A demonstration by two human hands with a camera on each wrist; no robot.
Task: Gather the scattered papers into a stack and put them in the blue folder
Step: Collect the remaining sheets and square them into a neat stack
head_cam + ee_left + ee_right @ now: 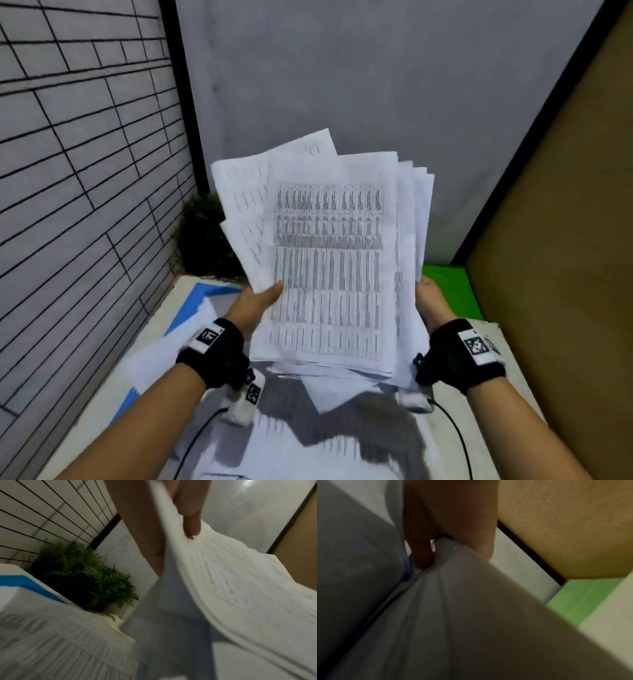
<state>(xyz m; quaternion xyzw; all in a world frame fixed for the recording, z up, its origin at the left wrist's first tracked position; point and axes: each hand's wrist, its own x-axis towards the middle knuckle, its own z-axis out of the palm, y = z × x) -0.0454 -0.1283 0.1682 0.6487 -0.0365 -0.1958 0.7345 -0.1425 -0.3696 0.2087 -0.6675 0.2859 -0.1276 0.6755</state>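
Observation:
An uneven bundle of printed papers (329,260) stands upright above the table, fanned at the top. My left hand (262,299) holds its left edge, thumb on the front sheet. In the left wrist view the thumb (190,520) and fingers pinch the papers (240,595). My right hand (430,298) grips the right edge; in the right wrist view its fingers pinch the bunched sheets (447,588). The blue folder (197,301) lies on the table at the left, partly under loose sheets (191,329). More papers (308,442) lie flat below the bundle.
A potted green plant (205,236) stands in the back left corner, close to the folder (25,582). A green mat (448,287) lies at the back right. A brown board (565,222) walls the right side, a lined panel (85,171) the left.

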